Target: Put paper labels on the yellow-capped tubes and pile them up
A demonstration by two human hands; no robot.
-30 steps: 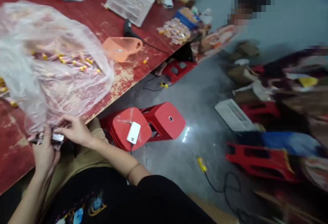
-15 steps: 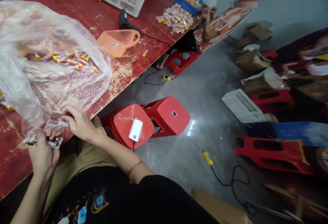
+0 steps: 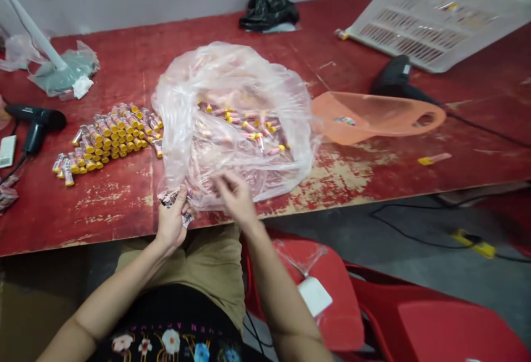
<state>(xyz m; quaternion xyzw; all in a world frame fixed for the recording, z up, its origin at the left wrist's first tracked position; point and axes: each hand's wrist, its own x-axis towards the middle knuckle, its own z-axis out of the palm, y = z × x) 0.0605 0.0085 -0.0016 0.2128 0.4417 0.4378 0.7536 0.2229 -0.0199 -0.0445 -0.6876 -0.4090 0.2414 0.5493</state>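
Note:
My left hand (image 3: 172, 221) is closed around a bunch of small printed plastic sleeves (image 3: 169, 198) at the table's front edge. To its right, my right hand (image 3: 237, 196) is over the near lip of a large clear plastic bag (image 3: 232, 55). Motion smears its fingers, so whether it holds anything is unclear. Inside the open bag lie many small pink tubes with yellow caps (image 3: 251, 125). Left of the bag, many wrapped tubes (image 3: 114, 135) are stacked with yellow ends facing me.
An orange scoop-like basket (image 3: 373, 113) sits right of the bag, near a loose tube (image 3: 434, 159). A black hair dryer (image 3: 35, 121) lies at left, another (image 3: 392, 77) beside a white crate (image 3: 415, 30). Red stools (image 3: 327, 273) stand below the table, one bearing a white device (image 3: 315, 294).
My view has swung left, bringing the stacked tubes into sight. My right hand has moved from beside the left hand's sleeves toward the bag; the left hand still holds its bunch.

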